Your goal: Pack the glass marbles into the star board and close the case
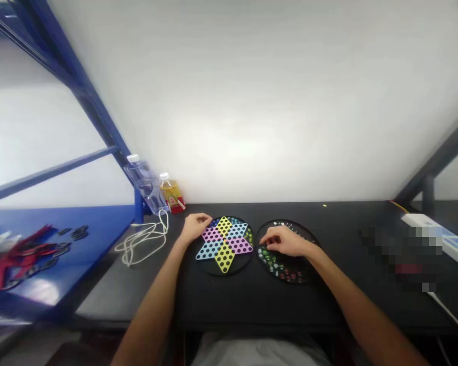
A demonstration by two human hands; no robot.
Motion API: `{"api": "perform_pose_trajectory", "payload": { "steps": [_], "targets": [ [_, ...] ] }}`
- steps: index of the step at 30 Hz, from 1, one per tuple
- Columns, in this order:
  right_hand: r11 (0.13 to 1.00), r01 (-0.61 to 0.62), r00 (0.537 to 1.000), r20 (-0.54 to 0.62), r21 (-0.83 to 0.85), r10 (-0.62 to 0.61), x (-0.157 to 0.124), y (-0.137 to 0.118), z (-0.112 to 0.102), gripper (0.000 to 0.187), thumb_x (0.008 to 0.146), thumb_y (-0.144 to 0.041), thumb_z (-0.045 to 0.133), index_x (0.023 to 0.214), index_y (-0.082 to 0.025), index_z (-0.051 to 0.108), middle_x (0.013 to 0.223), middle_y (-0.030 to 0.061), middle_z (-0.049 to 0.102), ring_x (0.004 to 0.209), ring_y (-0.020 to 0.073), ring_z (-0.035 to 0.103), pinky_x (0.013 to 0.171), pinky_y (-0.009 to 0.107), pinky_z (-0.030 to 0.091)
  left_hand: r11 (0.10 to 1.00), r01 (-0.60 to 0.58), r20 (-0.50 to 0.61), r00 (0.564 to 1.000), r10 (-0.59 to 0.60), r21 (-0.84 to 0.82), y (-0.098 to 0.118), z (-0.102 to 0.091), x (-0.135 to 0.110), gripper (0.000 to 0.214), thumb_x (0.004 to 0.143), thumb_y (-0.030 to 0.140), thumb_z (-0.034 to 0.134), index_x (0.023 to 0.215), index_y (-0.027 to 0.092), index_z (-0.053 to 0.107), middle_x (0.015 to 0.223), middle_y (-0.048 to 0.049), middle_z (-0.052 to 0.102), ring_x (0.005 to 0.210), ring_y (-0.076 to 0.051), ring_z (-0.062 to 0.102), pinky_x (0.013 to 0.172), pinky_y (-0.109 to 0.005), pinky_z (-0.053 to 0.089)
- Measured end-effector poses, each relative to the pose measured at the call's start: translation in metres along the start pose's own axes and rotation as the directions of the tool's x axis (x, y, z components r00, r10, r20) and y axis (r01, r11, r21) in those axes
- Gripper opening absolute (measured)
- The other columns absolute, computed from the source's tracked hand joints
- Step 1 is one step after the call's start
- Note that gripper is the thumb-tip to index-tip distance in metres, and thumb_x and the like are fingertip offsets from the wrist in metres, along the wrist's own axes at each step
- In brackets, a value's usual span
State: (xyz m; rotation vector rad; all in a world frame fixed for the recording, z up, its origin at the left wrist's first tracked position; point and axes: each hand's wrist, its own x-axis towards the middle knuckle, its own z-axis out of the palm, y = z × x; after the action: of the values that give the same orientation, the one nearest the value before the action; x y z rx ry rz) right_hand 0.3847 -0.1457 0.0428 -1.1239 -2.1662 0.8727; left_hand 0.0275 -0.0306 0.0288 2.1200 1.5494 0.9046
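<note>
Here, left hand [196, 226] at board's [224, 244] edge.

Bare forearms [161, 300] extend from the bottom edge; left hand [194, 226] bent, left of center; right hand [284, 240] curled, right of center.

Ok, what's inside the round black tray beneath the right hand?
In the tray: small marbles, green and clear along the left, reddish along the near edge, whitish near the far rim. The right hand and forearm hide part of it; anything beneath them can't be seen.
</note>
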Motion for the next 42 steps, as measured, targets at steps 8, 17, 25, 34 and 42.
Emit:
{"api": "perform_pose_trajectory", "payload": {
  "steps": [8, 17, 25, 34, 42],
  "targets": [
    [0.999, -0.034, 0.993, -0.111, -0.011, 0.033, 0.003, 0.009, 0.001, 0.011, 0.079, -0.018, 0.063, 0.084, -0.017, 0.072, 0.078, 0.0027, 0.067, 0.066, 0.0139, 0.056, 0.063, 0.026, 0.043, 1.0, 0.011, 0.001, 1.0, -0.011, 0.006, -0.001, 0.0, 0.001, 0.033, 0.077, 0.044, 0.059, 0.087, 0.017, 0.077, 0.07, -0.0047, 0.073, 0.062, -0.017, 0.064, 0.061, -0.025, 0.046],
    [0.999, 0.028, 1.0, -0.004, 0.031, -0.028, 0.005, 0.008, 0.005, 0.011, 0.075, -0.023, 0.069, 0.084, -0.02, 0.076, 0.084, 0.0036, 0.064, 0.066, 0.0133, 0.053, 0.063, 0.026, 0.043, 1.0, 0.006, -0.004, 1.0, -0.006, 0.006, 0.001, 0.0, 0.0, 0.032, 0.077, 0.042, 0.059, 0.085, 0.018, 0.077, 0.071, -0.0043, 0.073, 0.062, -0.017, 0.063, 0.062, -0.026, 0.046],
    [0.659, -0.098, 0.97, -0.076, 0.745, 0.231, 0.005, 0.002, 0.003, 0.029, 0.082, -0.042, 0.062, 0.1, -0.019, 0.062, 0.086, 0.005, 0.061, 0.066, 0.0145, 0.053, 0.051, 0.025, 0.039, 1.0, -0.001, -0.008, 1.0, 0.001, 0.017, 0.0, 0.001, 0.0, 0.029, 0.077, 0.041, 0.059, 0.083, 0.018, 0.077, 0.072, -0.0039, 0.073, 0.064, -0.017, 0.064, 0.063, -0.025, 0.046],
    [0.959, -0.177, 0.982, -0.031, 0.223, 0.189, 0.0, -0.008, 0.005, 0.021, 0.074, -0.036, 0.072, 0.08, -0.017, 0.067, 0.055, -0.0061, 0.041, 0.052, 0.0086, 0.035, 0.05, 0.023, 0.026, 1.0, -0.009, -0.01, 1.0, 0.009, 0.022, 0.0, 0.001, 0.0, 0.03, 0.076, 0.04, 0.058, 0.083, 0.018, 0.077, 0.074, -0.0045, 0.074, 0.065, -0.017, 0.064, 0.064, -0.026, 0.046],
    [0.985, -0.172, 0.983, 0.071, 0.031, 0.17, -0.003, -0.009, 0.004, 0.017, 0.076, -0.033, 0.067, 0.077, -0.016, 0.07, 0.053, -0.0049, 0.045, 0.052, 0.0093, 0.038, 0.051, 0.024, 0.027, 1.0, -0.006, 0.003, 1.0, 0.006, 0.01, 0.004, 0.001, 0.0, 0.029, 0.076, 0.039, 0.058, 0.083, 0.018, 0.077, 0.075, -0.0045, 0.074, 0.066, -0.018, 0.064, 0.064, -0.026, 0.047]
  ]
}}
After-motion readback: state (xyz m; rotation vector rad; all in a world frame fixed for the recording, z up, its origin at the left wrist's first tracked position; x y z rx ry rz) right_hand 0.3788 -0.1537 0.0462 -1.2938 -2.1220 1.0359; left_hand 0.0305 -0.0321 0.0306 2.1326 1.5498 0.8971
